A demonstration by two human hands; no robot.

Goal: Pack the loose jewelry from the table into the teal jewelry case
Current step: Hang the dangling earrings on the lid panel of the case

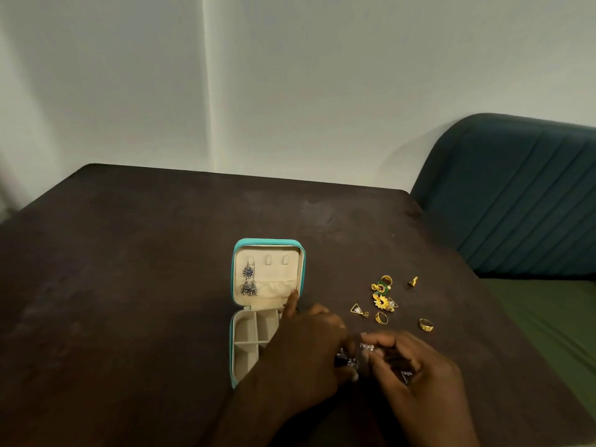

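Square teal jewelry case [232,350], cream-lined, lies open on the dark brown table [129,285]. The lid is tipped back so its hooks face up. One oxidised silver bell earring [249,282] hangs inside the lid. Just right of the case's tray, left hand [306,346] and right hand [416,375] both pinch a small sparkling silver jewelry piece [367,346], likely untangling it before stowing. Loose gold rings and earrings [380,295] wait further right of the case.

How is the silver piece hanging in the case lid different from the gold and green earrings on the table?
The silver piece is grey with a blue centre; the gold and green earrings are bright. The silver piece hangs in the lid; the earrings lie loose on the table. Both look ornate.
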